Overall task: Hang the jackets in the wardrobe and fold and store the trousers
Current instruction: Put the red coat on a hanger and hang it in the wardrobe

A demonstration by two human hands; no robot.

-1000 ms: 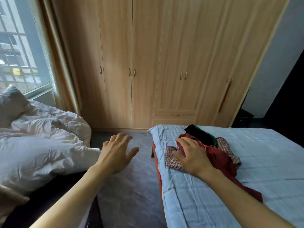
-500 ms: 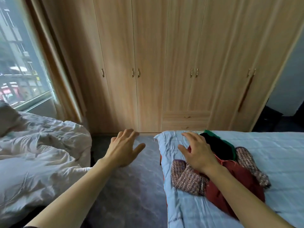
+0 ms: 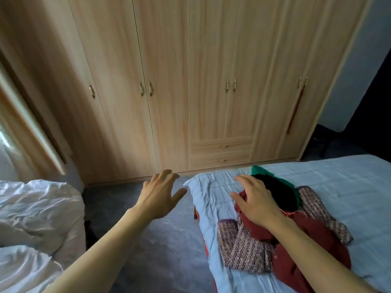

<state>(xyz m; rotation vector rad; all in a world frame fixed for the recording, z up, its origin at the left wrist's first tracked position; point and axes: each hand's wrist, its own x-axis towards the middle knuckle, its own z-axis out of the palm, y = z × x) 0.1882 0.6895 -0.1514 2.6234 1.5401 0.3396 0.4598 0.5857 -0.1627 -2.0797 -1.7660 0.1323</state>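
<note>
Right hand lifted off clothes pile; no writing.

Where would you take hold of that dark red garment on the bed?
Probably at the bunched upper edge of the dark red garment, from above, just beside the right hand. That edge lies raised over the tweed garment, so the fingers could likely pinch it alone.
</note>
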